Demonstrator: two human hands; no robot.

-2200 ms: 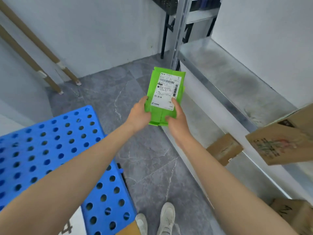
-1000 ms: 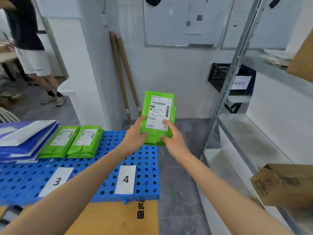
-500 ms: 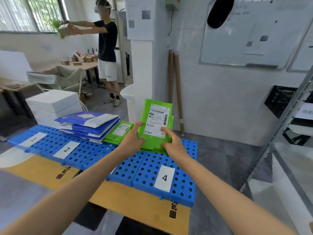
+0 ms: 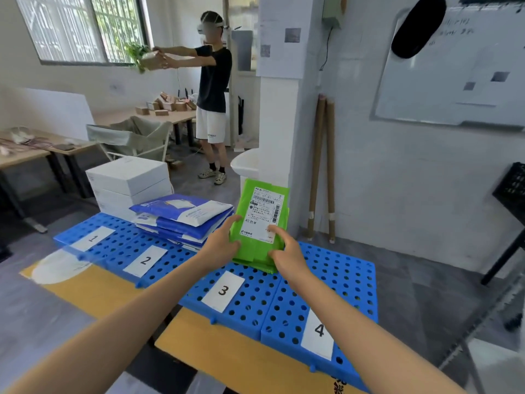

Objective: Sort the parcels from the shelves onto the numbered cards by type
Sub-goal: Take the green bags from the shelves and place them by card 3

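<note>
White walls close the room on the right, one carrying a whiteboard (image 4: pixel 454 66), and far on the left another person (image 4: pixel 213 81) stands by the window (image 4: pixel 85 27) with arms stretched out. Near the camera, blue perforated panels (image 4: pixel 341 280) lie in a row on a yellow board (image 4: pixel 227 356). They carry card 1 (image 4: pixel 92 238), card 2 (image 4: pixel 145 260), card 3 (image 4: pixel 223 290) and card 4 (image 4: pixel 318 332), from left to right. White boxes (image 4: pixel 127 177) stand beyond card 1, and blue mailers (image 4: pixel 184 214) are piled beyond card 2.

The green parcel (image 4: pixel 262 217) is held upright in the air above the far part of the panel with card 3, its label turned to the camera. The left hand (image 4: pixel 224 243) grips its lower left edge, and the right hand (image 4: pixel 287 251) grips the lower right corner with the thumb on the front. More green layers show at the edges, so it is probably a small bundle and not one bag.

The step appears to be laying it down beyond card 3. The film looks smooth and both hands hold only the lower part. If one side loosens, the back pieces may slide out or the top may fold over. Put down too near, the bundle would hide the number. Too far right, it would lie across the joint to the panel of card 4, and the sorting would become unclear. Whether other green parcels lie behind it cannot be told.
</note>
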